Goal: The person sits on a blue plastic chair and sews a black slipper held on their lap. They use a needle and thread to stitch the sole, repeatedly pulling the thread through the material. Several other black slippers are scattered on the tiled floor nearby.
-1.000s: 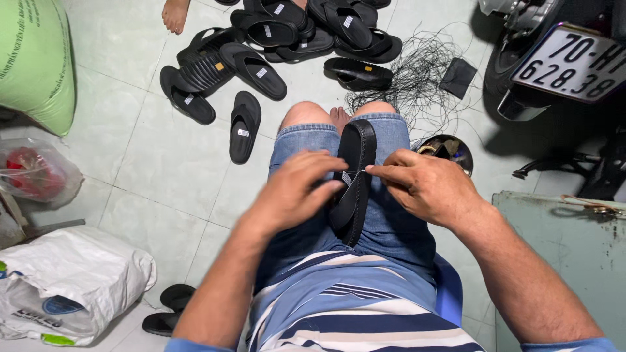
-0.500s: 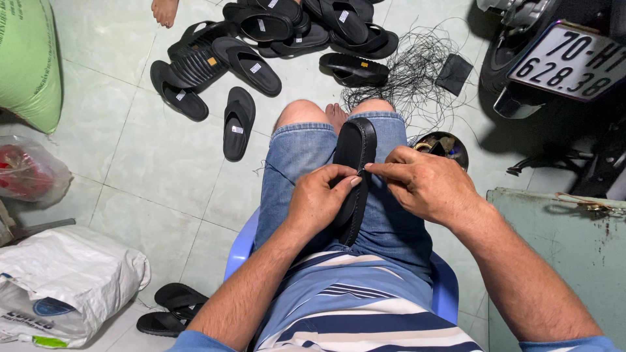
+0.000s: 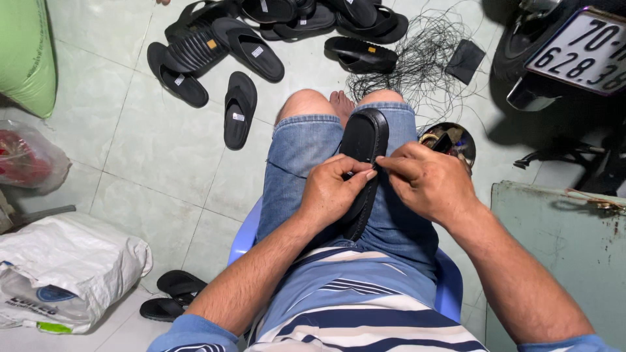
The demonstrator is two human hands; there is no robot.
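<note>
Head view, looking down over a seated person. Nearest: blue and white striped shirt (image 3: 365, 313), then denim shorts (image 3: 306, 163) on a pale blue plastic chair (image 3: 450, 287).

Left hand (image 3: 332, 195): fingers curled, gripping the left edge of a black rubber sandal (image 3: 364, 153) that lies lengthwise along the lap, toe end pointing away toward the knees. Thumb and fingertips pinch the sandal's rim near mid-length.

Right hand (image 3: 430, 182): fingers bunched, pinched at the sandal's right edge just opposite the left fingertips. The two hands nearly touch over the sandal. What exactly the right fingertips pinch is too small to tell.

Floor, near left: white woven plastic sack (image 3: 65, 274), and beside it a pair of black flip-flops (image 3: 173, 293). Near right: worn pale green metal panel (image 3: 561, 254).

Mid distance: round metal tin (image 3: 456, 140) just right of the right knee; single black sandal (image 3: 239, 109) on the pale green floor tiles (image 3: 143, 163), left of the knees; clear bag with red contents (image 3: 26, 160) at the left edge.

Far: heap of black sandals (image 3: 280, 26) along the top; tangle of thin black thread (image 3: 424, 58) beyond the knees; green sack (image 3: 26, 58) top left; motorbike rear with licence plate (image 3: 580, 52) top right.
</note>
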